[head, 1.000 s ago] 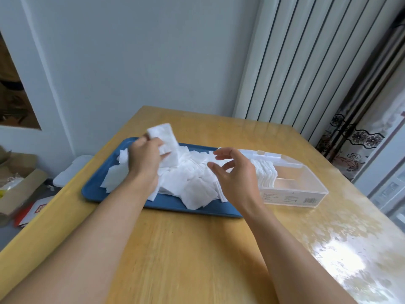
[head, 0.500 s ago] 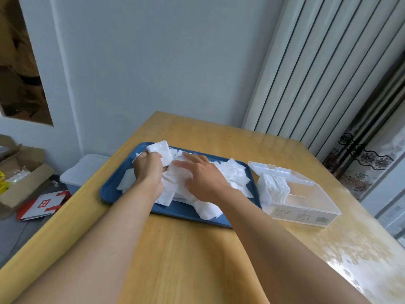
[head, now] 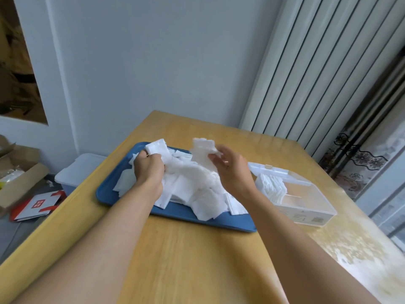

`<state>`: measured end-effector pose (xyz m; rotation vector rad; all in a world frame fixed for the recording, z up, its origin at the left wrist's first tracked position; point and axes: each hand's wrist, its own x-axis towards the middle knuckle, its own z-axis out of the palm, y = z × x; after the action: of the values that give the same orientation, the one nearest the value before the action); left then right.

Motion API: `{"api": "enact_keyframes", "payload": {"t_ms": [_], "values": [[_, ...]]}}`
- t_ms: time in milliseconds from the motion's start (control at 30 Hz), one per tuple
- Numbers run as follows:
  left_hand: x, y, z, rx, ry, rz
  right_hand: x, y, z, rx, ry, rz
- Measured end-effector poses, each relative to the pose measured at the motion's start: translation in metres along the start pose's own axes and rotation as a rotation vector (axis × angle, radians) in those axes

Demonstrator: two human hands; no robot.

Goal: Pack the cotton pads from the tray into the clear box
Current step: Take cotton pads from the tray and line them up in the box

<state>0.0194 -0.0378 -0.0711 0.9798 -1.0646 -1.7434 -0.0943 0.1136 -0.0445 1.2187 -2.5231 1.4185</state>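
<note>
Most cotton pads (head: 192, 185) were still on tray (head: 105, 194), w/ some in clear box (head: 306, 207); left hand (head: 149, 172) & right hand (head: 232, 170) each gripped a few.

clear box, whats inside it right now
Inside the clear box, a row of white cotton pads stands at its left end. The rest looks bare. The right hand's forearm hides the near-left corner.

White cotton pads (head: 192, 185) on a blue tray (head: 109, 194); clear box (head: 306, 207); yellow-wood table (head: 186, 260).

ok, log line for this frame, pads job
stage: gathering | left hand: grips pad stack | right hand: lifts pads over tray | clear box: part filled
</note>
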Motion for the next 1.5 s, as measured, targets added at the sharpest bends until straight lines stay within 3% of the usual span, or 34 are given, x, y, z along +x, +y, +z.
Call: {"api": "enact_keyframes", "payload": {"t_ms": [133,267,300,367,467,567,700,933,1100,1267,1500], "values": [[-0.013,0.005,0.004,0.104,-0.04,0.15,-0.019,0.015,-0.02,0.388,0.004,0.212],[-0.037,-0.003,0.019,0.155,-0.376,0.041,-0.04,0.02,-0.025,0.555,-0.117,0.263],[-0.043,-0.007,0.021,0.193,-0.403,0.044,-0.043,0.021,-0.025,0.503,-0.13,0.278],[-0.045,-0.013,0.023,0.297,-0.294,0.18,-0.047,0.026,-0.022,0.261,-0.112,0.296],[-0.044,-0.012,0.021,0.299,-0.148,0.316,-0.049,0.034,-0.017,-0.174,-0.046,0.14],[-0.045,-0.012,0.024,0.188,-0.243,0.184,-0.047,0.032,-0.014,-0.262,-0.088,0.069],[-0.048,-0.022,0.029,0.23,-0.389,0.094,-0.042,0.031,-0.012,-0.397,-0.226,0.136],[-0.045,-0.022,0.026,0.255,-0.375,0.113,-0.035,0.036,-0.01,0.005,-0.127,0.219],[-0.042,-0.018,0.021,0.218,-0.288,0.119,-0.039,0.029,-0.017,0.133,0.067,0.179],[-0.054,-0.017,0.026,0.241,-0.413,0.096,-0.051,0.017,-0.026,0.594,0.059,0.208],[-0.067,-0.012,0.029,0.191,-0.627,0.016,-0.057,0.02,-0.017,0.498,0.125,0.268]]}}
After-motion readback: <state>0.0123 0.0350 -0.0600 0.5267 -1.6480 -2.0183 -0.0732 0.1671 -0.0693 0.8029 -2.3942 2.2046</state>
